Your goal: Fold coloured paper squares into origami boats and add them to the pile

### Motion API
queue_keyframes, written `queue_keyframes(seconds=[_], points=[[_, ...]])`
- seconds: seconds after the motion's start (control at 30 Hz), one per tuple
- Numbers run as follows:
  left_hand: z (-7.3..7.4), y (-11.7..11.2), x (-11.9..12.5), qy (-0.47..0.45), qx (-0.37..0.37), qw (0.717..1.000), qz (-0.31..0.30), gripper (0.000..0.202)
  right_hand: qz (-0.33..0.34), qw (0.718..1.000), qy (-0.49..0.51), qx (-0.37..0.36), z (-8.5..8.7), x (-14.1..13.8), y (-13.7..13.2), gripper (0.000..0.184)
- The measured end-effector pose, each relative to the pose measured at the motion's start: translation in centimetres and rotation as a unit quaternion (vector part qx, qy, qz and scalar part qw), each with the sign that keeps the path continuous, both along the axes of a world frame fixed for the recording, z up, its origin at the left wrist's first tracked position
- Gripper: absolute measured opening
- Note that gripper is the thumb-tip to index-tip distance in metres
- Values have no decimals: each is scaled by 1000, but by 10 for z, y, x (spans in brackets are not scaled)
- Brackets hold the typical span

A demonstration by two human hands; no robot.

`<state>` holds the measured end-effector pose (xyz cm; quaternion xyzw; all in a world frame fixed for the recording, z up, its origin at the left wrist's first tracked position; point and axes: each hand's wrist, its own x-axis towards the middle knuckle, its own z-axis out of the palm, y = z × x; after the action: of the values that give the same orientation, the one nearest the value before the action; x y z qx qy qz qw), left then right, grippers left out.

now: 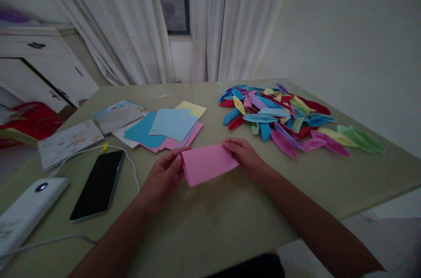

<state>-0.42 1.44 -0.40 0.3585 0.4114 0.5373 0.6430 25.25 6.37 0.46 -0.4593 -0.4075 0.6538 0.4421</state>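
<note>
A folded sheet of pink paper [210, 165] is held up over the front part of the table, its long side running across. My left hand [167, 172] pinches its left end, thumb on the near face. At the upper right corner, my right hand [243, 155] grips the paper between thumb and fingers. Beyond the left hand lie loose square sheets: light blue [173, 123], teal [144, 131], pink and pale yellow [192, 109]. To the right beyond my right hand spreads a heap of folded paper pieces [269, 113] in many colours.
On the left of the table [230, 225] are a black-screened phone [98, 185], a white power bank [31, 208] with a white cable [134, 166], a printed booklet [70, 142] and clear plastic sleeves [120, 118]. Curtains [131, 19] and a wall stand behind.
</note>
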Motion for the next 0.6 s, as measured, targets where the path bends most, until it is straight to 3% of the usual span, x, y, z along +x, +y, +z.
queue_keyframes(seconds=[0.23, 0.37, 0.47, 0.6], points=[[4, 8, -2, 105, 112, 984, 86, 35, -23, 1000, 0, 0, 0, -1, 1, 39], [3, 9, -5, 207, 123, 963, 123, 18, -43, 999, 6, -9, 0, 0, 2, 45], [3, 8, -5, 239, 101, 954, 146, 30, -49, 999, 0, 2, 0, 1, 3, 46], [0, 7, -6, 236, 91, 961, 107, 61, -52, 998, -7, 26, -1, 0, 3, 40]])
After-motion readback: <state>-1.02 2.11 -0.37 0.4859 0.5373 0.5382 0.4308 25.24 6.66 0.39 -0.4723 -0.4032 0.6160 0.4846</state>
